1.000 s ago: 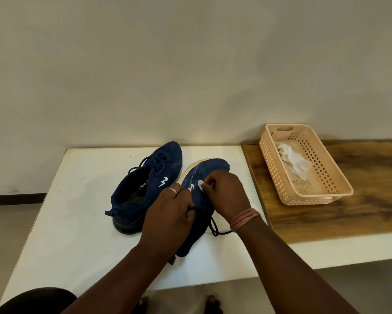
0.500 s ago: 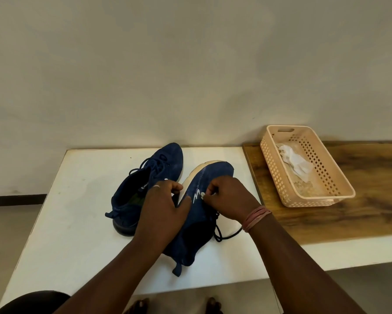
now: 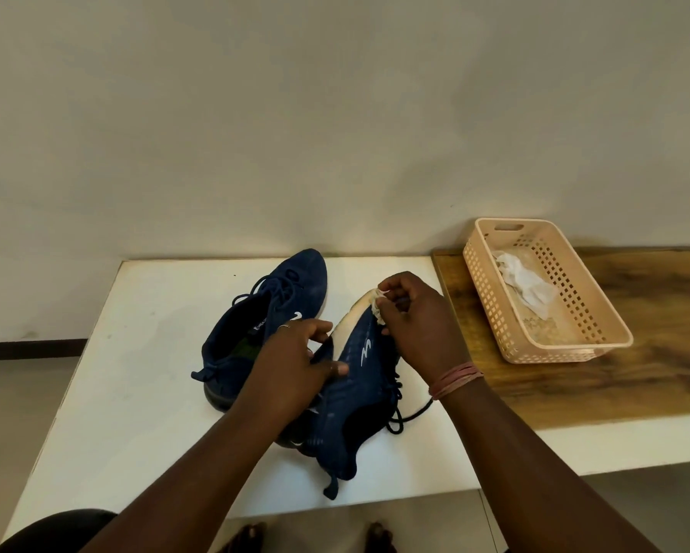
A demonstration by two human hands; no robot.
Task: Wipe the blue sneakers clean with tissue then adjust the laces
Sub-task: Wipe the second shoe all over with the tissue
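The left hand (image 3: 295, 365) grips the nearer blue sneaker (image 3: 351, 397) by its middle, thumb across the side panel and fingers curled round the sole edge, holding it tipped on its side with the pale sole turned to the left and the toe pointing toward the far edge of the white table (image 3: 136, 393). The right hand (image 3: 415, 329) is curled round a small wad of tissue (image 3: 377, 305), pinching it against the toe end of that sneaker, right at the seam where sole meets blue fabric. The sneaker's dark laces (image 3: 399, 413) trail loose beneath the right wrist onto the table. The second blue sneaker (image 3: 263, 317) stands upright just to the left, touching the table, its toe near the far edge. On the wooden surface (image 3: 634, 373) adjoining the table's right edge sits a peach basket (image 3: 491, 289) holding crumpled tissue (image 3: 527, 281).
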